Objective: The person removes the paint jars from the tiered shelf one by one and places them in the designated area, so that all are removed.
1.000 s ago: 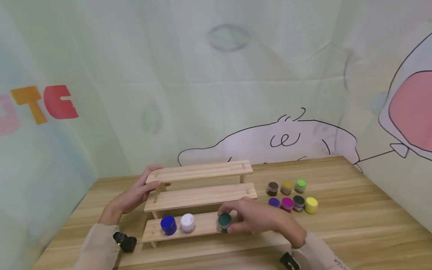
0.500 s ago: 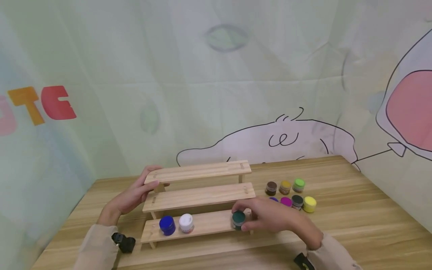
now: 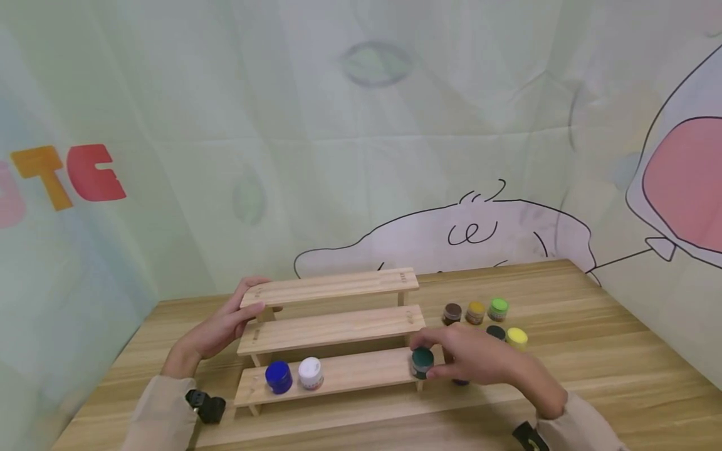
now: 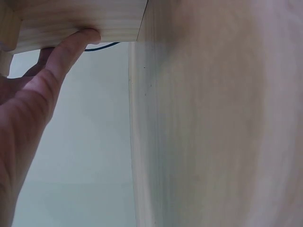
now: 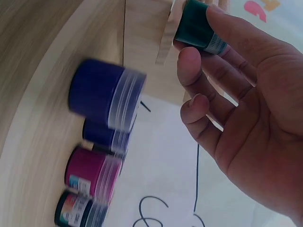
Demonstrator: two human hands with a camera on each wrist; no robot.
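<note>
A three-step wooden display rack (image 3: 333, 327) stands on the table. My left hand (image 3: 222, 322) grips the left end of its top board; in the left wrist view, a finger (image 4: 71, 49) presses against the wood. At the right end of the lowest step, my right hand (image 3: 474, 354) pinches a dark green paint jar (image 3: 422, 362) between thumb and fingers. Whether the jar's base touches the board I cannot tell. A blue paint jar (image 3: 279, 377) and a white paint jar (image 3: 311, 373) stand at the left of that step.
Right of the rack, several paint jars stand on the table, among them brown (image 3: 452, 314), ochre (image 3: 476, 312), light green (image 3: 499, 309) and yellow (image 3: 516, 338). The right wrist view shows dark blue (image 5: 102, 92) and magenta (image 5: 90, 172) ones near my right hand. A printed cloth (image 3: 361, 156) hangs behind.
My right hand has moved the dark green jar rightward along the lowest step to its right end. My left hand keeps its grip on the rack.
</note>
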